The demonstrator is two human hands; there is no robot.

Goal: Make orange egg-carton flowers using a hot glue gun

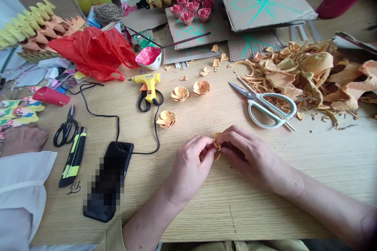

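My left hand (193,160) and my right hand (249,155) meet over the front of the table. Both pinch one small orange-tan egg-carton flower piece (217,146) between thumbs and fingertips, which hide much of its shape. Just beyond them sit finished-looking carton flowers: one flower (167,119) nearest my left hand, a second flower (180,94) and a third flower (202,87) farther back. Behind these flowers, a yellow glue gun (149,83) stands with its black cord running left. White-handled scissors (269,108) lie open beyond my right hand, across a thin stick.
Carton scraps (294,72) heap at the right. Cardboard sheets (265,2) with red-painted flowers (193,6) stand at the back, near a paint cup (149,58). Left are a red plastic bag (97,53), black scissors (67,127), a utility knife (73,159), a phone (108,180) and another person's hand (25,139).
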